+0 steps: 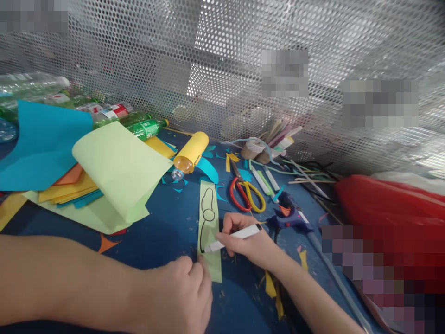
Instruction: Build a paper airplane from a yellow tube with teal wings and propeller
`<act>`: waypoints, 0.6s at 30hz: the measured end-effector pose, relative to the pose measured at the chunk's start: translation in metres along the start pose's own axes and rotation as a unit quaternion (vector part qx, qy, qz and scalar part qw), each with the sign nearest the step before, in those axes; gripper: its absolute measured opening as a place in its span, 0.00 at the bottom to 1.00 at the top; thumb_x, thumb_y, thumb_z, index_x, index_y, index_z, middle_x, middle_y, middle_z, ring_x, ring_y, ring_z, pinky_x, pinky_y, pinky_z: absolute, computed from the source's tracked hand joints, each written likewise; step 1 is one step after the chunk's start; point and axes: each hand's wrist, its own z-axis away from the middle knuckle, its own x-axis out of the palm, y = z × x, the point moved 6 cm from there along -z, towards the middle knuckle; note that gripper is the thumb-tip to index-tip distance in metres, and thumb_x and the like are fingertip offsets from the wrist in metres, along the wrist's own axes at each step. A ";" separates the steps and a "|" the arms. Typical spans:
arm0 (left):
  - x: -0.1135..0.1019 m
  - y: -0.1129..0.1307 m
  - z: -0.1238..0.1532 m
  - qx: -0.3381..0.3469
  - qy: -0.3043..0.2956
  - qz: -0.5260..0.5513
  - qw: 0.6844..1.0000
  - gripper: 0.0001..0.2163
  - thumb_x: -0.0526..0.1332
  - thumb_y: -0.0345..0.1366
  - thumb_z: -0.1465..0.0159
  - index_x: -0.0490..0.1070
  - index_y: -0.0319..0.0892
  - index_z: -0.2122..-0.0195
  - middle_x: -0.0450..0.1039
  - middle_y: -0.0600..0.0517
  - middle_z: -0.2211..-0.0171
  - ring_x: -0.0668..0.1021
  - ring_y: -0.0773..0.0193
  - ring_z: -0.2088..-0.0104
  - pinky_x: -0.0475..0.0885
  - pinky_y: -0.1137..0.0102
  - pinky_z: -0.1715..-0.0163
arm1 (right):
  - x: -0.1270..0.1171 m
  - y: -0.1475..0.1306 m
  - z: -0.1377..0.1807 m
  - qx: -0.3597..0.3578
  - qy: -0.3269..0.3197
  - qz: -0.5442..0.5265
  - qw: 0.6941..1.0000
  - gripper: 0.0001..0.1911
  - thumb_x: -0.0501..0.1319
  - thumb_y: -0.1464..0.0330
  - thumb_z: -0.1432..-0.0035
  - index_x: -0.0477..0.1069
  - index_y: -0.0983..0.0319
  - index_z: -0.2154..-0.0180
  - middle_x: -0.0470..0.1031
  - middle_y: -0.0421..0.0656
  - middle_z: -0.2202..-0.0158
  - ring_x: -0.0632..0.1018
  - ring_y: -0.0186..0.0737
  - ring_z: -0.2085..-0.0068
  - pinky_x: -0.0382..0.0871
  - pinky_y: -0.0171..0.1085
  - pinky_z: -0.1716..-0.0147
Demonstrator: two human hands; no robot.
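A narrow light-green paper strip (210,260) lies on the blue table. Black outlines show on it: a long rounded shape at the top, a circle below, and a curved line running down from the circle. My right hand (243,236) is closed around a white marker (247,231), its tip touching the strip at the lower end of that line. Beside the strip's lower left edge, my left hand (182,292) is closed with fingers curled, the fingertips against the paper and mostly hidden.
Red-and-yellow-handled scissors (247,192) and a blue glue gun (292,218) lie to the right. A yellow-wrapped bottle (191,153) rests behind the strip. Coloured paper sheets (121,171) and green bottles (148,129) occupy the left. A perforated metal panel (229,65) stands at the back.
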 end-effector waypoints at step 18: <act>0.002 0.000 -0.001 -0.008 -0.010 0.005 1.000 0.19 0.52 0.46 0.37 0.73 0.34 0.67 0.76 0.36 0.65 0.75 0.55 0.74 0.61 0.67 0.85 | -0.034 -0.008 0.002 -0.094 0.261 0.035 0.960 0.15 0.57 0.65 0.46 0.55 0.58 0.80 0.58 0.33 0.89 0.59 0.30 0.84 0.53 0.32 0.82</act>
